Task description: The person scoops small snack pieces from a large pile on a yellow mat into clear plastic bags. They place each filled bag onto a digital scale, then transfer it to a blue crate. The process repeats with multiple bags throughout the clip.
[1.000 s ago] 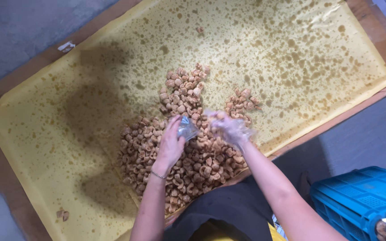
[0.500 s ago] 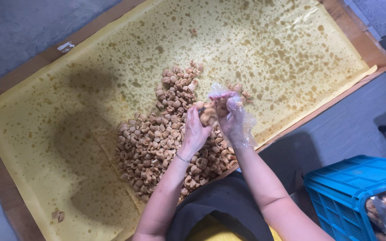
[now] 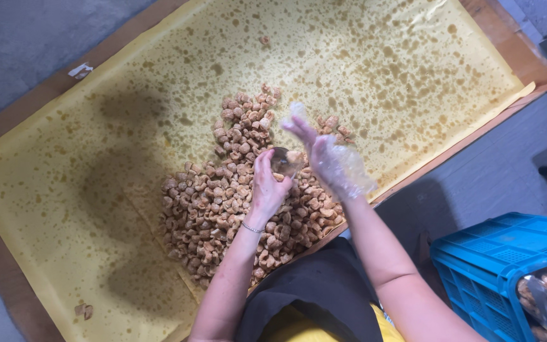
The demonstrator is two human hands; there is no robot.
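A pile of small brown fried snack pieces (image 3: 223, 196) lies on oil-stained yellow paper (image 3: 362, 69) lining a wooden tray. My left hand (image 3: 266, 187), bare with a thin bracelet at the wrist, grips a small shiny metal scoop (image 3: 284, 161) holding a few pieces, just above the pile. My right hand (image 3: 327, 158) wears a loose clear plastic glove, fingers spread, and hovers right beside the scoop over the pile's right part. Whether the gloved hand holds anything is unclear.
The tray's wooden rim (image 3: 520, 50) runs along the right and near edges. A blue plastic crate (image 3: 508, 253) with bagged snacks stands at the lower right on the grey floor. A couple of stray pieces (image 3: 83, 310) lie at the paper's lower left.
Both hands have shifted a little to the right over the pile. The left hand now shows the metal scoop raised, and the gloved right hand has opened its fingers beside it.
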